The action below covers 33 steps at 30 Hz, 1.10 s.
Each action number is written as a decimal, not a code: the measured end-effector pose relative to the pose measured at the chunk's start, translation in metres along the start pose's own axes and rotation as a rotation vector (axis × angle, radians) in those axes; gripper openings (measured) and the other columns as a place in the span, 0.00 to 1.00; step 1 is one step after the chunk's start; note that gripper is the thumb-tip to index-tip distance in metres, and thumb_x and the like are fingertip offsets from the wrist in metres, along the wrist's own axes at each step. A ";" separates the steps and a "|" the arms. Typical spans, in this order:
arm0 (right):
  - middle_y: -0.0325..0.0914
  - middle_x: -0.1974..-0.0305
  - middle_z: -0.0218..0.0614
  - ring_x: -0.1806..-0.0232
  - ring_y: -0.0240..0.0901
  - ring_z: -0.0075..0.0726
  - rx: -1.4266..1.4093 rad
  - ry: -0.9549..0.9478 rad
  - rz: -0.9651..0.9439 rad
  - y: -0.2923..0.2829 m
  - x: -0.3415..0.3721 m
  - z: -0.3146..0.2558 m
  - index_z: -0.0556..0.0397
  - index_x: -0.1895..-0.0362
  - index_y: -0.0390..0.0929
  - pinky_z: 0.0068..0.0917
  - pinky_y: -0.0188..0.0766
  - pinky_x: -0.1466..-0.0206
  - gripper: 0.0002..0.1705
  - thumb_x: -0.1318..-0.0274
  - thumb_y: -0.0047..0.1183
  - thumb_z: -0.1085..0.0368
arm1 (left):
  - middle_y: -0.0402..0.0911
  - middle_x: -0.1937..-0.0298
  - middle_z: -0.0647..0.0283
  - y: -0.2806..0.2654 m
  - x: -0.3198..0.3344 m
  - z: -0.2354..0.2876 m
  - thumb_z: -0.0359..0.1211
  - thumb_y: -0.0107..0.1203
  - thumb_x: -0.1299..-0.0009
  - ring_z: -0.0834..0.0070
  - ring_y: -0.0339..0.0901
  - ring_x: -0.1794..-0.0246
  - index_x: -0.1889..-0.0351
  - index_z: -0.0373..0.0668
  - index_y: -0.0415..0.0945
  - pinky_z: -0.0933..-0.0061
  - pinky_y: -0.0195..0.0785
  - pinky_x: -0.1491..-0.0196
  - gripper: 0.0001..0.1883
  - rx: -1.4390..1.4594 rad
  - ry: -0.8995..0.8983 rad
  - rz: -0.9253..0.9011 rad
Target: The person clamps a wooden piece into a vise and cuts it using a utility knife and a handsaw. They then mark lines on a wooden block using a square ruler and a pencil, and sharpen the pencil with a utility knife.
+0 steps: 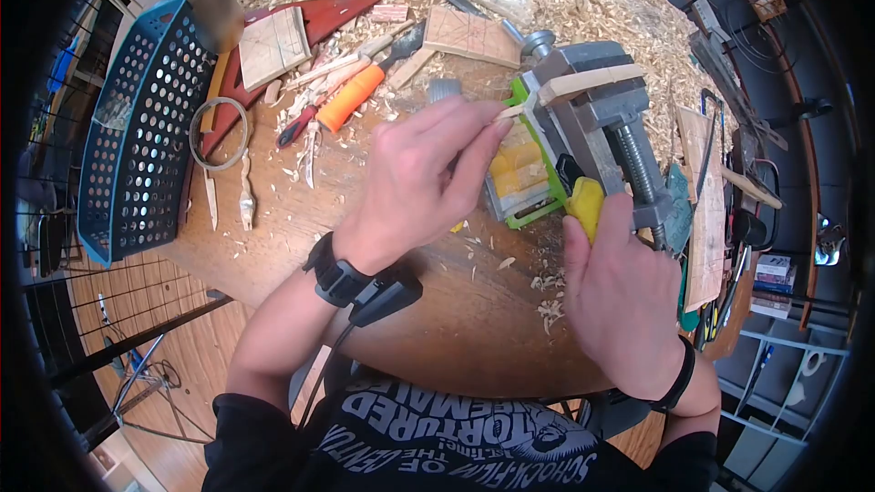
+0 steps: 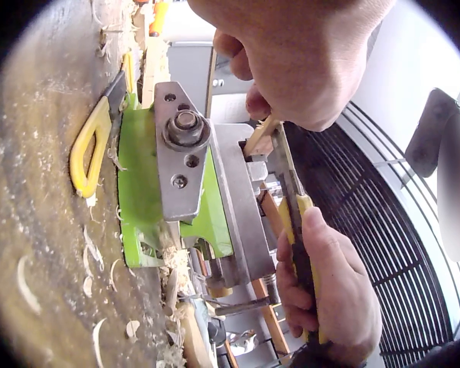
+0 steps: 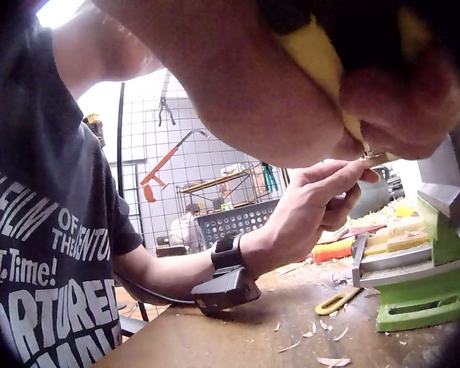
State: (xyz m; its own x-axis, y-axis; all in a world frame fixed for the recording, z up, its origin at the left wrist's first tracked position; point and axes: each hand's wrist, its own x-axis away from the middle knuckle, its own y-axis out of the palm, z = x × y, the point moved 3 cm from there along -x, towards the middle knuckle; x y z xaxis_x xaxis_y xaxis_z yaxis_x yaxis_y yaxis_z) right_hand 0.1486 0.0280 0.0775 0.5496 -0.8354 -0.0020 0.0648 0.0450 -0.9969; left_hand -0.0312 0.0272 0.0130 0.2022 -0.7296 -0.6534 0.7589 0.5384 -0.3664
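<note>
Between the thumb and fingers of the left hand (image 1: 410, 169), one slim wooden strip (image 1: 513, 113) is pinched, near the top of the grey-and-green vise (image 1: 592, 56), while the fingers of the right hand (image 1: 629, 310) are closed round a yellow-and-black tool (image 1: 586, 205). Below these fingers, the dark T-shirt (image 1: 428, 456) shows "TORTURED" and "SCHOCK-FILM", and well to their left stands a blue perforated basket (image 1: 137, 146), whose contents I cannot tell.

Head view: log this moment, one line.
left hand: pinches wood stick | right hand: grips yellow-handled tool | shavings: on table
</note>
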 end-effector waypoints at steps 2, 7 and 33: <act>0.74 0.84 0.39 0.87 0.75 0.47 -0.024 -0.006 0.011 0.001 0.001 0.003 0.54 0.61 0.64 0.38 0.69 0.86 0.19 0.35 0.54 0.53 | 0.76 0.77 0.58 0.000 -0.001 0.000 0.25 0.59 0.32 0.69 0.73 0.84 0.61 0.35 0.81 0.71 0.64 0.80 0.04 -0.001 -0.009 0.000; 0.75 0.82 0.40 0.86 0.75 0.49 -0.098 -0.007 0.010 -0.001 0.002 0.004 0.55 0.60 0.64 0.40 0.69 0.85 0.19 0.34 0.54 0.52 | 0.70 0.79 0.60 0.002 0.003 -0.002 0.22 0.58 0.32 0.71 0.68 0.80 0.58 0.33 0.82 0.72 0.59 0.75 0.06 0.043 -0.009 0.007; 0.76 0.75 0.49 0.78 0.76 0.57 -0.353 -0.209 0.063 -0.011 -0.018 0.010 0.57 0.58 0.68 0.44 0.69 0.79 0.13 0.34 0.53 0.60 | 0.76 0.76 0.58 -0.002 0.001 0.000 0.26 0.61 0.33 0.66 0.73 0.82 0.62 0.36 0.81 0.70 0.65 0.78 0.04 0.020 -0.026 -0.017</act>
State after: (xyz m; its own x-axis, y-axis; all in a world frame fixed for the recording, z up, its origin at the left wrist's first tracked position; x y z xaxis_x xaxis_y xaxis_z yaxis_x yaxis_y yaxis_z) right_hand 0.1461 0.0479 0.0894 0.7031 -0.7062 -0.0836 -0.2440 -0.1291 -0.9611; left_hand -0.0323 0.0250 0.0132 0.2050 -0.7493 -0.6297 0.7743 0.5177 -0.3639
